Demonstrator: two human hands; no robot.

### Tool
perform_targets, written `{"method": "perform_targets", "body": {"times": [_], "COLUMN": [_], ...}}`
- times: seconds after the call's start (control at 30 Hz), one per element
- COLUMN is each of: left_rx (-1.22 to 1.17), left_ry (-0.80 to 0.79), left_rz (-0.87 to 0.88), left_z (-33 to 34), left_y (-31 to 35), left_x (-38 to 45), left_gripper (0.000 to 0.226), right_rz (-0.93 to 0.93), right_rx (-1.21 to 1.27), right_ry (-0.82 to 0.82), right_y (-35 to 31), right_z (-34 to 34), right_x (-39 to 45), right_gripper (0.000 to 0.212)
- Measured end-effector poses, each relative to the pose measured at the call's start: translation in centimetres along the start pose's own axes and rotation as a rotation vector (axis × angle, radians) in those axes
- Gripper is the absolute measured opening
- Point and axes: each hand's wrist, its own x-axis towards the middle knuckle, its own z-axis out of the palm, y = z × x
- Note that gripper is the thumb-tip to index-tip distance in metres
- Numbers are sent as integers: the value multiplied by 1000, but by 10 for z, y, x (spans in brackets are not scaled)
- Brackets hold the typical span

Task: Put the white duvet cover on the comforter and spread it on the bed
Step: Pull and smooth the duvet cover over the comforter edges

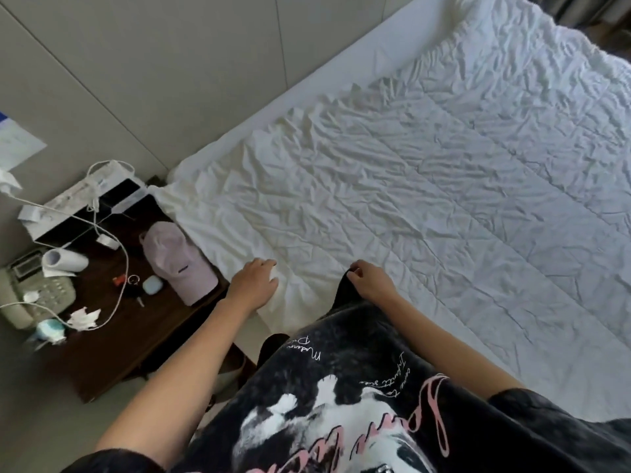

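The white duvet cover [426, 186], heavily wrinkled, lies spread flat over most of the bed; quilted seam lines show through it. My left hand [256, 283] rests at its near-left corner, fingers curled round a small bunch of the white fabric. My right hand [370, 279] is a little to the right, at the near edge of the bed, and pinches the raised hem of my black printed T-shirt [341, 387]. The comforter itself is hidden under the cover.
A dark wooden nightstand [112, 339] stands left of the bed with a pink cap [177, 264], a desk phone [37, 295], white cables, an earbud case and crumpled tissues. Grey wall panels run behind. Smooth white sheet [375, 363] borders the cover.
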Motion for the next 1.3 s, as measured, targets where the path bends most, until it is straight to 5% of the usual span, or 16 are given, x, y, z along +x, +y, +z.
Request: {"method": "perform_targets", "body": {"times": [0.43, 0.97, 1.17, 1.3], "left_rx": [-67, 129, 292, 365], "left_ry": [-23, -102, -197, -67], "left_rz": [10, 154, 294, 439], "left_z": [-65, -120, -113, -96], "left_y": [136, 192, 211, 255], "left_x": [215, 348, 493, 632], "left_gripper": [49, 47, 49, 53], "right_rz": [-6, 126, 173, 158], "right_rx": [-191, -71, -12, -125], "right_ry": [-63, 97, 231, 344], "right_y": [30, 71, 96, 141], "right_z": [-163, -251, -256, -268], "right_x": [224, 277, 345, 451], "right_gripper": [42, 45, 46, 56]}}
